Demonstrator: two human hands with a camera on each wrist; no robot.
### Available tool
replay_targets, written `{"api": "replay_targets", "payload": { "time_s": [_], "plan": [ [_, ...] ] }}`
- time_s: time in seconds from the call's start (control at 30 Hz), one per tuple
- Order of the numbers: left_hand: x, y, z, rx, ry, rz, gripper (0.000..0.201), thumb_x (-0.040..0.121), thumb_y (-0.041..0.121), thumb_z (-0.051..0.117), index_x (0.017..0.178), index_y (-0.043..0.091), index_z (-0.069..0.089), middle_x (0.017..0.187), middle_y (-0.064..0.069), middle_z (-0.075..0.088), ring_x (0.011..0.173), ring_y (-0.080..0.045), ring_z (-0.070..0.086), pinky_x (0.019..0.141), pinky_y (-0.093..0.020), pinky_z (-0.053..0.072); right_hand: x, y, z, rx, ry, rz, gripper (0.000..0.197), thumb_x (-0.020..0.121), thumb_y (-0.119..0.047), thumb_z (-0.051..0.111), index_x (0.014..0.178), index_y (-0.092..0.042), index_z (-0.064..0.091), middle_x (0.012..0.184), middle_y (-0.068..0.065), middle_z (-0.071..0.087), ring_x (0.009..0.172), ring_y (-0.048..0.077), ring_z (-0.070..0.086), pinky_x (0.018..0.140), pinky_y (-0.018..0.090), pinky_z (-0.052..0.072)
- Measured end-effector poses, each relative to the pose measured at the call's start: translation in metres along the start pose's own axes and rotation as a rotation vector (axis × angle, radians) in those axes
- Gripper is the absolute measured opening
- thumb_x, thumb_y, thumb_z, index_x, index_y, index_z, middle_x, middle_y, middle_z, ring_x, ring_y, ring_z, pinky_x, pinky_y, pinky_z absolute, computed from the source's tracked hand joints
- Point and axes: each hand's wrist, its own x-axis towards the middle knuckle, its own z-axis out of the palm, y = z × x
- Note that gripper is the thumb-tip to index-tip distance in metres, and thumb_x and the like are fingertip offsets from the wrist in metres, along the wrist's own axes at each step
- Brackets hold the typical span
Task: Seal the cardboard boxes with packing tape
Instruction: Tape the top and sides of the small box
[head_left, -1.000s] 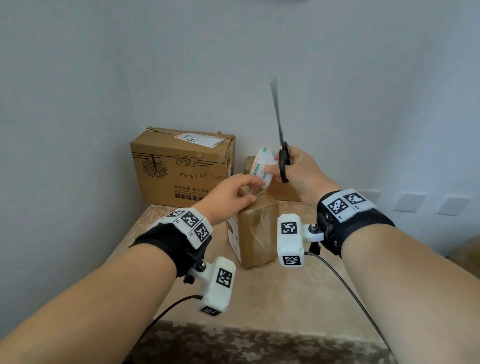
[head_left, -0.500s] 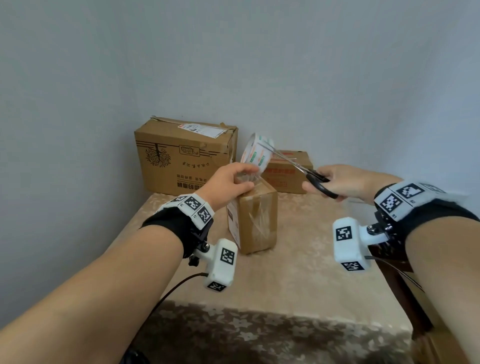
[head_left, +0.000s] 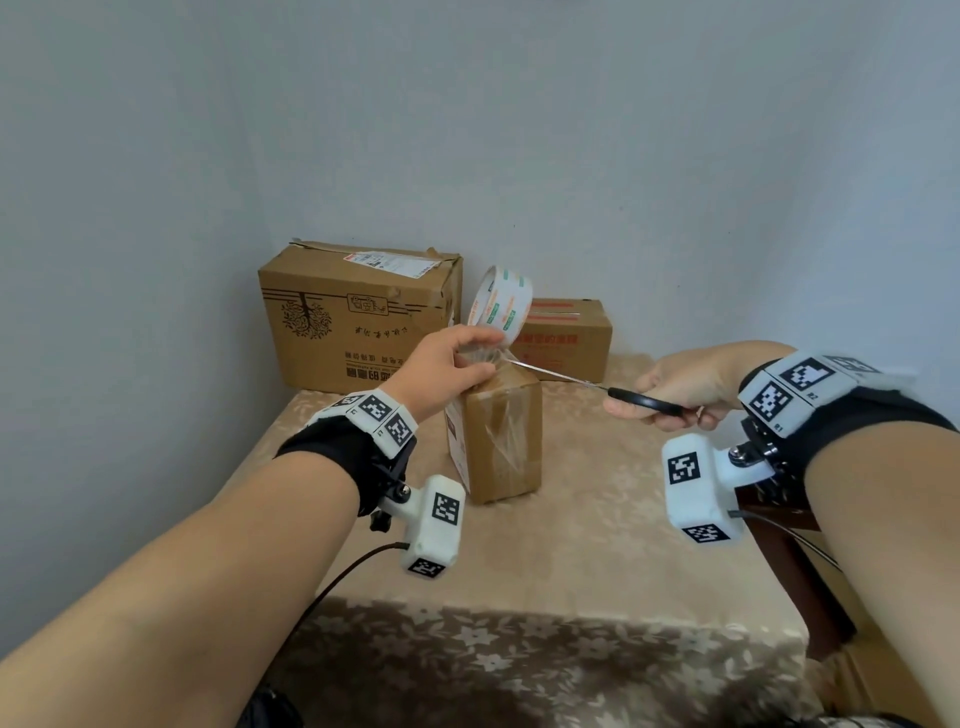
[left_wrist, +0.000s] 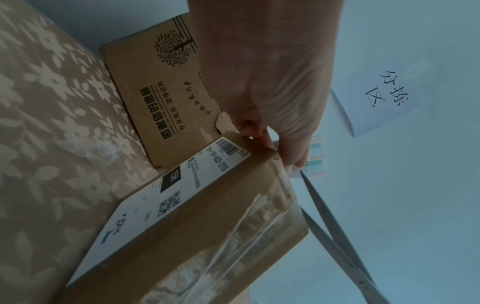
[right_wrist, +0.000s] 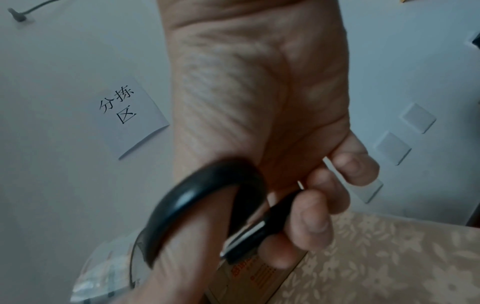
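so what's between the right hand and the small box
The scissors: the right hand grips the black handles, and the blades span the gap to the tape strip beside the left hand atop the small box. Head view shows it.

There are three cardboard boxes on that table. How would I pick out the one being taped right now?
On the flowered tablecloth, skip the two boxes against the wall. The small upright box stands nearest, under the left hand. It alone has shiny clear tape down its front.

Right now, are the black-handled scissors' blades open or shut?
Open: the black-handled scissors' two blades spread apart in a V beside the small taped cardboard box.
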Motion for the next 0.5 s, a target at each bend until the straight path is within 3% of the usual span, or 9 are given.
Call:
{"api": "replay_targets", "payload": {
  "time_s": [0.1,0.23,0.3,0.4,0.43,0.5],
  "plan": [
    [0.001,0.001,-0.002,-0.018,-0.036,-0.005,0.038,0.087,-0.003,0.061,0.121,0.014,0.061,0.093,0.007,0.062,0.06,0.0,0.06,0.053,-0.011,0.047,0.006,0.0,0.002,0.033,-0.008,-0.024,0.074,0.043,-0.079,0.062,0.079,-0.017,0.049,0.05,-0.005,0.041,0.044,0.01,0.028,0.05,0.023,0.023],
    [0.004,-0.003,-0.008,-0.042,-0.103,-0.027,0.034,0.087,-0.005,0.062,0.114,0.015,0.065,0.086,-0.003,0.067,0.062,-0.011,0.056,0.057,-0.016,0.05,0.016,-0.003,0.007,0.036,-0.019,-0.058,0.074,0.042,-0.078,0.063,0.084,-0.017,0.052,0.049,-0.006,0.042,0.042,0.009,0.028,0.049,0.023,0.022],
    [0.005,-0.003,-0.012,-0.074,-0.123,-0.054,0.033,0.087,-0.006,0.062,0.11,0.017,0.066,0.08,0.001,0.069,0.061,-0.012,0.055,0.058,-0.017,0.051,0.02,-0.003,0.01,0.043,-0.007,-0.072,0.064,0.044,-0.077,0.064,0.079,-0.024,0.06,0.049,-0.005,0.042,0.043,0.009,0.029,0.05,0.023,0.022],
    [0.007,-0.003,-0.015,-0.095,-0.153,-0.071,0.033,0.086,-0.006,0.062,0.107,0.019,0.066,0.08,0.01,0.07,0.061,-0.007,0.058,0.06,-0.018,0.052,0.022,-0.003,0.015,0.086,-0.001,-0.087,0.032,0.058,-0.072,0.064,0.067,-0.041,0.066,0.05,-0.006,0.044,0.044,0.01,0.03,0.05,0.023,0.023],
    [0.008,-0.003,-0.016,-0.099,-0.163,-0.069,0.033,0.086,-0.006,0.062,0.108,0.017,0.066,0.086,0.009,0.07,0.061,-0.005,0.059,0.06,-0.017,0.052,0.024,-0.003,0.016,0.097,0.005,-0.091,0.034,0.06,-0.071,0.064,0.072,-0.039,0.065,0.05,-0.005,0.044,0.044,0.01,0.031,0.05,0.023,0.023],
    [0.009,-0.004,-0.016,-0.095,-0.173,-0.067,0.032,0.086,-0.007,0.062,0.111,0.014,0.066,0.094,0.008,0.068,0.061,-0.002,0.06,0.061,-0.016,0.051,0.028,-0.002,0.016,0.083,0.018,-0.103,0.058,0.052,-0.076,0.064,0.083,-0.028,0.064,0.05,-0.004,0.045,0.044,0.01,0.032,0.048,0.022,0.025]
  ]
}}
